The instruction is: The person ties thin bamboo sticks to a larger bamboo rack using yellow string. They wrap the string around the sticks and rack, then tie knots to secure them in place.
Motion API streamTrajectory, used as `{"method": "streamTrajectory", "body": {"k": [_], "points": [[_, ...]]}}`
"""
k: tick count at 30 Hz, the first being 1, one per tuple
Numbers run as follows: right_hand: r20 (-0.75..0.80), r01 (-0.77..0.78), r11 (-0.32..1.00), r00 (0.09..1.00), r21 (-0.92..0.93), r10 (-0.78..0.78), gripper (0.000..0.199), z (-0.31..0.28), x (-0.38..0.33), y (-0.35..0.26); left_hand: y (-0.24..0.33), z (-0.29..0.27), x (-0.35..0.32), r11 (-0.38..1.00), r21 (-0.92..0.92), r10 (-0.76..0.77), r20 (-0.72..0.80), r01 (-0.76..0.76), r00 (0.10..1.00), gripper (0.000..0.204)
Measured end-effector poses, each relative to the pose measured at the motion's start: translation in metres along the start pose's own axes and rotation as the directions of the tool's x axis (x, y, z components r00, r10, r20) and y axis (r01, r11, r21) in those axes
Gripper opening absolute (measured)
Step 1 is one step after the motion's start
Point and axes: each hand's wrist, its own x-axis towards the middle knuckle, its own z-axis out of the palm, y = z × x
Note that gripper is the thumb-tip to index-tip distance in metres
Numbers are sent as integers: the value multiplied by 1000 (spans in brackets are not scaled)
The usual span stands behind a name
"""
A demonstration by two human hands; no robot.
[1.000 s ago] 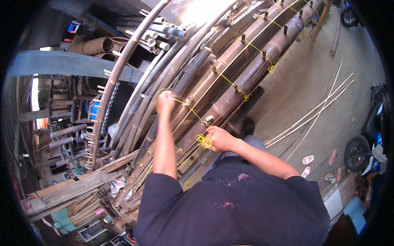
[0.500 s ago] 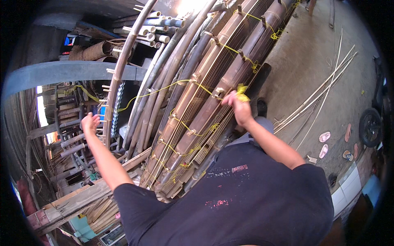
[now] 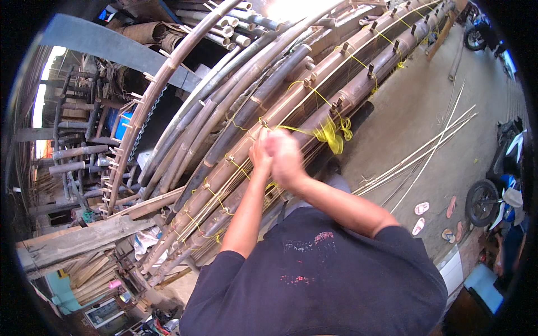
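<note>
Two long bamboo poles [image 3: 350, 94] lie side by side on a slant, with thin strips running along them. Short pegs [image 3: 371, 69] stand up from the poles, and yellow twine [image 3: 380, 35] is tied across at intervals. My left hand [image 3: 260, 155] is closed at a peg on the left pole; what its fingers grip is hidden. Right against it is my right hand [image 3: 284, 155], blurred and closed on a yellow strand. That strand leads to a loose yellow twine bundle [image 3: 330, 135] lying over the right pole.
A curved pegged pole [image 3: 147, 95] and several bamboo poles [image 3: 193, 131] lie to the left. Split sticks [image 3: 417, 151], sandals [image 3: 421, 208] and a motorbike wheel [image 3: 483, 203] are on the floor at right. A wooden beam [image 3: 84, 243] crosses the lower left.
My left hand has swung right from the curved pole and met my right hand, which has moved left. The twine bundle has left my right hand. The view has shifted.
</note>
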Motion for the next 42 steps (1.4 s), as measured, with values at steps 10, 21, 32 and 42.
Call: {"method": "streamTrajectory", "body": {"k": [10, 21, 32, 42], "points": [[631, -70, 890, 680, -451, 373, 51, 2, 139, 7, 46, -28, 3, 985, 60, -162, -36, 164, 986, 41], [740, 407, 680, 599, -610, 305, 39, -102, -10, 12, 94, -62, 56, 831, -540, -19, -269, -135, 963, 23], [677, 429, 531, 556, -730, 482, 43, -58, -63, 23, -6, -82, 88, 986, 150, -55, -109, 71, 993, 38], [-62, -31, 998, 998, -54, 27, 24, 98, -84, 62, -48, -98, -90, 982, 151, -132, 137, 111, 982, 39]]}}
